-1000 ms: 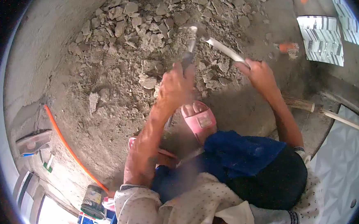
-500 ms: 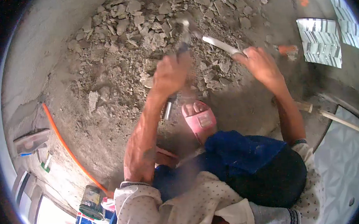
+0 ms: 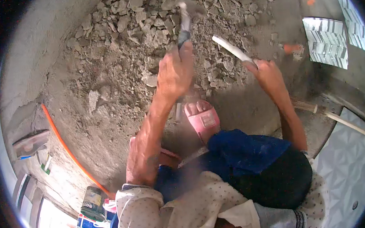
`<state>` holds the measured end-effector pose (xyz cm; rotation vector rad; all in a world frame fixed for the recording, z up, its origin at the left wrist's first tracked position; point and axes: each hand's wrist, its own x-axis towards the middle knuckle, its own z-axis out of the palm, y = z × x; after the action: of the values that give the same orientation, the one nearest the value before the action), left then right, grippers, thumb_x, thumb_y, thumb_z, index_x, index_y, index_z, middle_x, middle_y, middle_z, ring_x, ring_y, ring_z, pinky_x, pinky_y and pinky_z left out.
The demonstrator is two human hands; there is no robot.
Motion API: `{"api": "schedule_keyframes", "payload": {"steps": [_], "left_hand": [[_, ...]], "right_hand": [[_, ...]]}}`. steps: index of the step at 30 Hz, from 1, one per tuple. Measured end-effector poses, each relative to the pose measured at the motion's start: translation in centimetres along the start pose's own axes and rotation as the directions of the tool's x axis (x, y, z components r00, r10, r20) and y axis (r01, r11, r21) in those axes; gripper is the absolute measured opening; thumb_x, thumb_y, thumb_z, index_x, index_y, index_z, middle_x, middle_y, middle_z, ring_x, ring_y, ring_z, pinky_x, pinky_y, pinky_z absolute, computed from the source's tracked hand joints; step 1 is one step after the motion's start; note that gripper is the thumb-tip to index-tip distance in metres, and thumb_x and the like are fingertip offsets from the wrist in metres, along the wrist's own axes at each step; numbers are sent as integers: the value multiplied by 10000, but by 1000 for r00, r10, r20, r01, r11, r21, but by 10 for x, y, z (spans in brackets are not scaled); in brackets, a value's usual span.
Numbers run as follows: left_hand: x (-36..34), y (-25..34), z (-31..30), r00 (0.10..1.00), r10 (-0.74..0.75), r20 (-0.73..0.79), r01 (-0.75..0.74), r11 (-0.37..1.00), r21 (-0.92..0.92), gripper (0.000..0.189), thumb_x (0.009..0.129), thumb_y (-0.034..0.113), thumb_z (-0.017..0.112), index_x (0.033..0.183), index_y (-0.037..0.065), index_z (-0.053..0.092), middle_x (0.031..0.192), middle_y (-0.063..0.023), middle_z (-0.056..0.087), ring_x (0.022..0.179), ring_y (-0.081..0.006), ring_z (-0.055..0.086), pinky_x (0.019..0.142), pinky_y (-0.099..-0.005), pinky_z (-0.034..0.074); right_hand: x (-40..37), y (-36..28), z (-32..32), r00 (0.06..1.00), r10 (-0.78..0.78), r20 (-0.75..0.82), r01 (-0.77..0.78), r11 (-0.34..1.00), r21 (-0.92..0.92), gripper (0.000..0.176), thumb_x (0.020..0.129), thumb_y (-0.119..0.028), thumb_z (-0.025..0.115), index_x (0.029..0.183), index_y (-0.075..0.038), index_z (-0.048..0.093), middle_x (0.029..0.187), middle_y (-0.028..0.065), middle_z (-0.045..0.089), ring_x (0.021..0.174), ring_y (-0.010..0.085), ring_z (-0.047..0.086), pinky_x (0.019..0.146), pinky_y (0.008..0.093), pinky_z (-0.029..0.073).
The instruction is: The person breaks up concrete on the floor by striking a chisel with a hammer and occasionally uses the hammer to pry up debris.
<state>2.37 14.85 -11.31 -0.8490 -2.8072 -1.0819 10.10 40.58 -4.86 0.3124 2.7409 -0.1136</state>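
Observation:
My left hand (image 3: 175, 72) is closed around a hammer (image 3: 185, 25), its blurred head pointing away over the rubble. The lower end of the handle shows faintly below my fist. My right hand (image 3: 268, 73) grips one end of a short white pipe-like rod (image 3: 231, 48), whose free end points up and left above the broken pieces. The rod and the hammer are apart. Beneath both lies a heap of broken grey rubble (image 3: 155, 38), with loose dirt and chunks. My foot in a pink sandal (image 3: 202, 120) stands at the heap's near edge.
An orange hose (image 3: 70, 151) runs along the floor at left, near a trowel-like tool (image 3: 30, 143) and a paint can (image 3: 92, 202). Patterned tile pieces (image 3: 326, 42) lie at right, with a wooden stick (image 3: 352, 126) across a pale textured panel (image 3: 348, 166).
My left hand and the hammer have moved slightly, and the hammer head now reaches farther up the view. My right hand has shifted a little right and down with the white rod.

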Motion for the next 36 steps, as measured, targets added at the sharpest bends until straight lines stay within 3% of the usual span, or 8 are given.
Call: {"api": "schedule_keyframes", "payload": {"steps": [3,8,15,19,20,26,31,36], "left_hand": [[19,37,-5,718,-656,233,693,706,-148,260,876,114,477,1119,31,518,876,-226,548,712,-379,548,556,-474,444],[-20,0,19,945,103,311,-115,993,20,271,846,133,517,1104,53,527,918,-213,543,712,-379,549,549,-472,448],[12,45,13,838,-546,4,529,810,-253,210,919,211,465,893,5,495,668,-209,549,571,-316,600,451,-405,470],[-21,5,29,952,284,117,-303,805,510,171,887,160,480,939,2,518,835,-232,529,553,-350,588,475,-392,488],[-14,-3,19,984,146,103,-145,989,-17,256,904,236,471,944,-12,519,802,-241,567,598,-402,595,552,-452,494],[5,29,15,863,-479,159,499,858,-124,322,819,54,496,1140,47,519,861,-184,513,622,-325,526,522,-451,429],[-13,-3,16,945,116,306,-120,993,-6,321,828,85,495,1148,64,521,807,-173,511,602,-344,505,520,-477,417],[-10,13,33,894,-360,266,405,904,-135,282,878,165,478,1122,30,517,786,-199,534,672,-390,568,537,-481,442]], "right_hand": [[2,9,8,993,-99,-57,99,995,-2,494,876,-478,501,778,-2,595,744,227,603,737,412,576,668,492,462],[2,-1,-2,999,-37,-12,37,999,22,486,870,-471,512,774,0,586,756,229,603,743,408,579,663,487,460],[3,0,-2,997,-6,82,2,999,49,507,871,-481,504,784,13,576,822,242,602,783,416,575,696,494,459],[2,-10,-12,998,35,43,-37,998,43,499,864,-483,516,802,8,581,819,251,605,800,426,579,701,505,457],[5,-7,-11,997,58,60,-61,997,53,494,860,-480,524,806,7,583,815,255,605,802,429,579,698,509,455],[5,-4,-9,997,11,75,-13,999,36,485,856,-470,536,810,12,576,803,268,602,814,447,570,688,521,451],[10,-13,-19,999,-43,19,43,999,-14,464,858,-447,542,796,12,567,785,259,603,778,452,576,659,522,455],[8,-12,-19,998,-60,22,61,997,-46,453,853,-438,552,809,12,580,757,252,598,767,449,580,656,524,452]]}}
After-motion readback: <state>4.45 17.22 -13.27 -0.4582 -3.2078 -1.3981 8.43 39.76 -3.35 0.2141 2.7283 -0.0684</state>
